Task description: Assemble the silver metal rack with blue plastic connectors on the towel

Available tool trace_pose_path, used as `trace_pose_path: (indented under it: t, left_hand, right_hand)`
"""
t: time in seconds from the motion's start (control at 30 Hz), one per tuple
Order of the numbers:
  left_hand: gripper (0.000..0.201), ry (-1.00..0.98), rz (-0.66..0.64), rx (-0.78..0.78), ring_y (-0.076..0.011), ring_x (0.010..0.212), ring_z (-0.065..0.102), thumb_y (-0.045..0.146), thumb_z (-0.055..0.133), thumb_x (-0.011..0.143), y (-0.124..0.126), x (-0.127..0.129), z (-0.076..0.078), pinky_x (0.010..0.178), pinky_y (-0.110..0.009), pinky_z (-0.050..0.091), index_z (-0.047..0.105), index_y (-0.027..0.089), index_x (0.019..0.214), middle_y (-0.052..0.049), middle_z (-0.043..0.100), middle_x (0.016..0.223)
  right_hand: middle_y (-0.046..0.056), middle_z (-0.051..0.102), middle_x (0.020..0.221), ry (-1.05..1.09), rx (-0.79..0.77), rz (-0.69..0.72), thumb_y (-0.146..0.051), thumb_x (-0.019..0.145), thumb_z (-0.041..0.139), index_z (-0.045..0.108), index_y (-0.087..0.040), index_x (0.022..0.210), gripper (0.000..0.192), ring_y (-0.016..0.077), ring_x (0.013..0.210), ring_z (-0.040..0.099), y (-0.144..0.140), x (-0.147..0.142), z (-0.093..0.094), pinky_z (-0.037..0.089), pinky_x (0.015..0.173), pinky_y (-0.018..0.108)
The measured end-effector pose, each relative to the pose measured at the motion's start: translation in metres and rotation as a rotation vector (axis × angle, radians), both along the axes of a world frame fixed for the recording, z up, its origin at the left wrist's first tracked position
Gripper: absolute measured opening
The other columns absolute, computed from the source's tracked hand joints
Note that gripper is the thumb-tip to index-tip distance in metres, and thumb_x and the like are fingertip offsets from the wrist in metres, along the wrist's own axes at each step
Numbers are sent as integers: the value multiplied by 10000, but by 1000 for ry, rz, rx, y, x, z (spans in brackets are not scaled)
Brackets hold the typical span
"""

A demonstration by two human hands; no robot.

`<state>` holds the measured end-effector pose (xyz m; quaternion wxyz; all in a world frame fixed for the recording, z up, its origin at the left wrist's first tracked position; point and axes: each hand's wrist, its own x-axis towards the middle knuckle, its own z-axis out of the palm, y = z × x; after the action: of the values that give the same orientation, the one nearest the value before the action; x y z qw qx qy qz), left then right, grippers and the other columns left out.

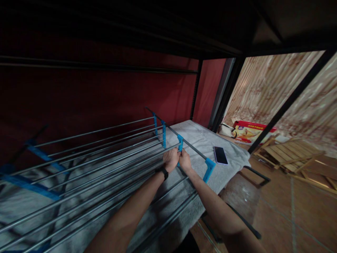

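Observation:
A drying rack (113, 154) of grey metal rods with blue plastic joints lies across the bed. My left hand (171, 159), with a dark band on its wrist, is closed at a blue joint (180, 140) near the rack's right end. Against the other side of the same joint, my right hand (184, 160) is closed too, the two hands touching or nearly so. Part of the joint is hidden behind my fingers. Another blue joint (210, 168) sits nearer to me on the same cross rod (195, 149).
Grey bedding (197, 133) covers the bed, with a phone (220, 155) lying on it. Black frame posts (196, 91) and a low bunk overhead enclose the space. Folded wooden furniture (292, 154) and a red-yellow box (250, 131) stand on the floor at right.

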<state>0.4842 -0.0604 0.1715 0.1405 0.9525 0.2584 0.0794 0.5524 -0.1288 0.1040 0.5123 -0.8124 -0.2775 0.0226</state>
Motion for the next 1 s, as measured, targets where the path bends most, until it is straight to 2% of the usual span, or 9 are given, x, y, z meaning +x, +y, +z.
trace_pose_path:
  t: [0.27,0.57,0.83,1.0]
  left_hand:
    - [248,-17,2,-45,-252,1010,699,365,506,957,3,-1,0,817,-327,488,688,246,1074,-96,760,1046]
    - [239,8,-17,-106,-254,1008,692,372,520,950,5,-4,9,800,-321,484,672,267,1102,-77,754,1048]
    - [252,25,-30,-90,-248,1008,691,379,503,957,5,-4,9,806,-318,487,671,265,1106,-77,753,1049]
    - [253,34,-46,-52,-268,990,700,352,508,956,3,-6,15,783,-327,507,673,231,1105,-97,754,1038]
  right_hand:
    - [68,720,906,3,-34,-48,-102,843,438,640,-201,1060,313,196,870,664,-2,-7,5,488,789,264]
    - [77,723,926,4,-51,-47,-130,858,421,643,-198,1099,335,201,870,664,-4,-10,5,490,779,268]
    - [91,722,923,3,-57,-43,-128,849,420,638,-188,1109,345,213,884,670,-3,-10,4,489,792,278]
    - [86,723,942,-7,-27,-33,-115,825,412,640,-194,1074,347,204,890,662,-5,-9,4,493,807,281]
